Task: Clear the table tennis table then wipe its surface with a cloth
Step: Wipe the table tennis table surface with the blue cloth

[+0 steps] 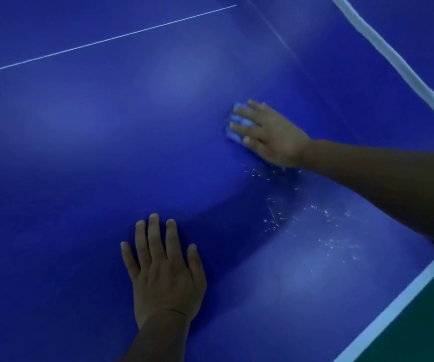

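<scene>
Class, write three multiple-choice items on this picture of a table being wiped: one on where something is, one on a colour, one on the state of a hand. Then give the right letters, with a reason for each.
1. Where is the cloth?
A. under the right hand
B. under the left hand
C. draped over the net

2. What colour is the table surface?
A. green
B. blue
C. red

3. How does the left hand lie?
A. clenched in a fist
B. pinching the cloth
C. flat on the table, fingers straight

Answers:
1 A, since the pale cloth shows beneath the right hand's fingers.
2 B, since the whole top is deep blue with white lines.
3 C, since its palm rests on the surface, holding nothing.
</scene>
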Available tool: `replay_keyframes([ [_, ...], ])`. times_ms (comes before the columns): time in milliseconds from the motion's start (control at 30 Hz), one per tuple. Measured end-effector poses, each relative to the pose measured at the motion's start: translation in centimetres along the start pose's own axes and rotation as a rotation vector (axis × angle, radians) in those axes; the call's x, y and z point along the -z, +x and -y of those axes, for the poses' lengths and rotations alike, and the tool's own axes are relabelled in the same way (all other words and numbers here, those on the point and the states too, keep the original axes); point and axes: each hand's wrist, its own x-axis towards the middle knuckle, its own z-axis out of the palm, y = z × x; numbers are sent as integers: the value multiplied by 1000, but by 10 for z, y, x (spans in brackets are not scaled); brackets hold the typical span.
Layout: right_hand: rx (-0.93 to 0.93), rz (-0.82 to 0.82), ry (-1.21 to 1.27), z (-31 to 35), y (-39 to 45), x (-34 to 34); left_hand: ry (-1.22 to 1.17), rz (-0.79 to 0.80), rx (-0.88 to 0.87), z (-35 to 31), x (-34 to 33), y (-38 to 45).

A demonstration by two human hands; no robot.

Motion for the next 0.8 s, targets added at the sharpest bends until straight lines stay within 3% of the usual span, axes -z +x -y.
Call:
replay_keyframes([
  [100,365,67,28,31,-51,-2,-2,21,9,-1,1,1],
  [167,505,137,2,23,-61,3,-7,20,18,-1,2,1],
  [233,471,148,-60,7,-37,7,1,15,22,-2,4,1],
  [367,168,29,-42,-2,29,11,-1,-6,18,-2,3,0],
  [433,159,24,-42,8,39,9,-4,-19,14,-2,3,0],
  [533,390,18,-69,37,6,6,-10,-40,12,-1,3,0],
  [667,810,213,-30,56,-89,5,-20,-49,16,-2,2,2],
  [733,824,202,-57,36,-92,9,-23,-36,19,-2,1,2],
  [800,661,191,-73,21,-70,12,-28,-39,17,-1,0,0],
])
